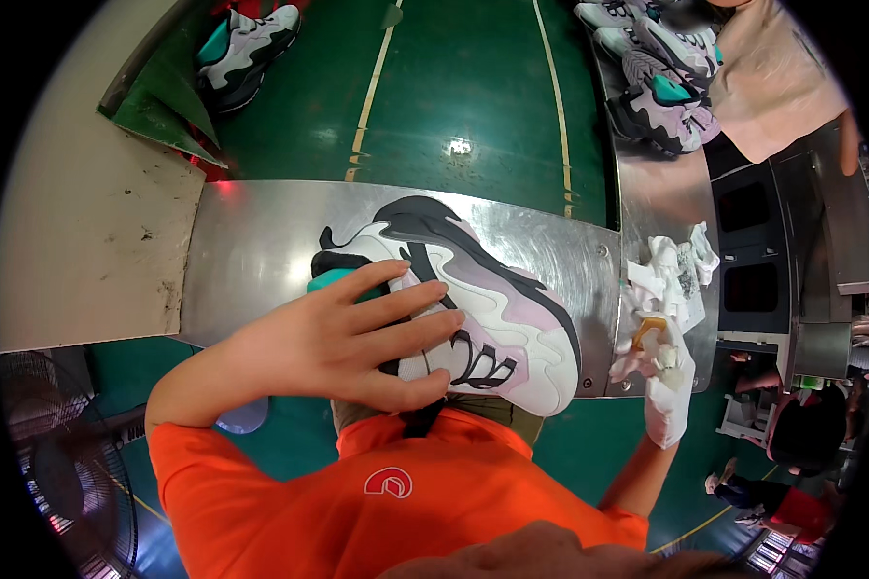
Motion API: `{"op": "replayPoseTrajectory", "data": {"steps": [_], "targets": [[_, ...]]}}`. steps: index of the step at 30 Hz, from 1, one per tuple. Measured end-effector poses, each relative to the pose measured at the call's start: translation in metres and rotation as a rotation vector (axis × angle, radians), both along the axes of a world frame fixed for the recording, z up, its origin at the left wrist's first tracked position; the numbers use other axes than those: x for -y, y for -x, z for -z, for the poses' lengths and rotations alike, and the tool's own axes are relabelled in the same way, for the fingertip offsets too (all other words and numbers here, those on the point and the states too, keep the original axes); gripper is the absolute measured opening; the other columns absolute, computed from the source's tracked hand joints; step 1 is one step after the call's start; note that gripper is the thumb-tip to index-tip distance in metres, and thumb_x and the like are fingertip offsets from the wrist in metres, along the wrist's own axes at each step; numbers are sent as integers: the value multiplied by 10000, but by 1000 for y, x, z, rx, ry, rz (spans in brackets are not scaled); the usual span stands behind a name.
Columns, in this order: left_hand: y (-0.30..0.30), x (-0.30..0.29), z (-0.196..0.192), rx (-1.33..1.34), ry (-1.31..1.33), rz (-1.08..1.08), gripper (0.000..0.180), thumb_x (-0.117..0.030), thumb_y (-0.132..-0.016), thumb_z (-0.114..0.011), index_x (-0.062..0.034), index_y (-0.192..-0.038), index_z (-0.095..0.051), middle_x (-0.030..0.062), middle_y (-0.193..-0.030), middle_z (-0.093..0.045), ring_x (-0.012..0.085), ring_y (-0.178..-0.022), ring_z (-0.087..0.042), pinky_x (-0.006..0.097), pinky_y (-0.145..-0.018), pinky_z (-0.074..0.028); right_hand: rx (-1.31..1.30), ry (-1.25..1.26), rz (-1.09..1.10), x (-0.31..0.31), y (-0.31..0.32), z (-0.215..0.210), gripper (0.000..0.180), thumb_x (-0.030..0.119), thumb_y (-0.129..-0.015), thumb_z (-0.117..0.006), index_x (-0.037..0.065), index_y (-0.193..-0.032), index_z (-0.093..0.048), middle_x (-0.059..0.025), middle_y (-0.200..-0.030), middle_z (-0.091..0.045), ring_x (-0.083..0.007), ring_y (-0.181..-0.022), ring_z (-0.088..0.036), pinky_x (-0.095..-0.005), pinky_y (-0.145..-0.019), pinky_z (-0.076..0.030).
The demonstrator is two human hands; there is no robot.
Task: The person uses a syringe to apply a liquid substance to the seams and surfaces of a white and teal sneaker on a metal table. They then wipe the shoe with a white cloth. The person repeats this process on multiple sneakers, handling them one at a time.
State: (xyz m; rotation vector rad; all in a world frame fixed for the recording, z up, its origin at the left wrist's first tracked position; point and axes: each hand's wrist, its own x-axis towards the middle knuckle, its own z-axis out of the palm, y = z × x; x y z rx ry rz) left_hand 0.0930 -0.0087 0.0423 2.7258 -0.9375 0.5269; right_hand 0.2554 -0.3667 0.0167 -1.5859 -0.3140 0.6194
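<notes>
A white, lilac and black sneaker (492, 309) lies on its side on the metal bench, its sole edge away from me and its toe to the right. Teal stuffing (330, 279) shows at its opening. My left hand (357, 338) lies across the tongue and lace area, fingers spread and touching the upper. To the right, my right hand (668, 391), in a white glove, is at a heap of crumpled white cloths (664, 280). A small amber-yellow piece (650, 333) sits at its fingers. Glove and cloths blend, so what it grips is unclear.
The metal bench (261, 222) borders a green conveyor belt (463, 96) with pale yellow lines. Another sneaker (251, 58) is at the far left, and several more (661, 87) are piled at the far right. A fan (63, 473) stands lower left; a person in red (792, 507) is at lower right.
</notes>
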Motion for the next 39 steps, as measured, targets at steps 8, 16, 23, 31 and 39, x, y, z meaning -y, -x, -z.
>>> {"op": "replayPoseTrajectory", "data": {"steps": [8, 16, 23, 31, 39], "targets": [[-12, 1, -12, -62, -28, -3, 430, -175, -756, -740, -280, -1128, -552, 81, -1258, -624, 298, -1102, -646, 445, -920, -532, -274, -495, -324, -46, -13, 20, 1034, 490, -579, -801, -142, -1296, -408, -228, -967, -612, -292, -791, -644, -362, -706, -533], [-20, 3, -13, -103, 8, -8, 358, -155, -779, -715, -267, -1090, -578, 93, -1239, -632, 301, -1088, -651, 445, -900, -541, -406, -642, -394, -58, -20, 26, 1040, 420, -529, -809, -151, -1302, -410, -248, -981, -613, -309, -827, -645, -361, -720, -530], [-24, 3, -15, -114, 18, -8, 344, -138, -785, -708, -262, -1078, -577, 94, -1237, -634, 295, -1085, -653, 441, -897, -542, -458, -608, -412, -60, -26, 25, 1084, 411, -491, -826, -143, -1322, -404, -246, -980, -617, -315, -816, -651, -359, -706, -537], [-19, 5, -12, -71, -4, -9, 316, -168, -761, -713, -270, -1035, -594, 87, -1209, -651, 289, -1072, -654, 427, -874, -545, -363, -500, -282, -46, -25, 19, 1083, 372, -506, -834, -92, -1374, -381, -248, -1028, -604, -328, -792, -652, -391, -690, -556], [-1, 2, -1, 31, -6, -15, 342, -177, -782, -717, -259, -1072, -554, 78, -1247, -628, 293, -1106, -637, 439, -916, -526, 113, -233, 104, -15, 2, 13, 839, 351, -770, -734, -14, -1422, -351, -156, -1187, -552, -236, -835, -611, -343, -600, -528]]}}
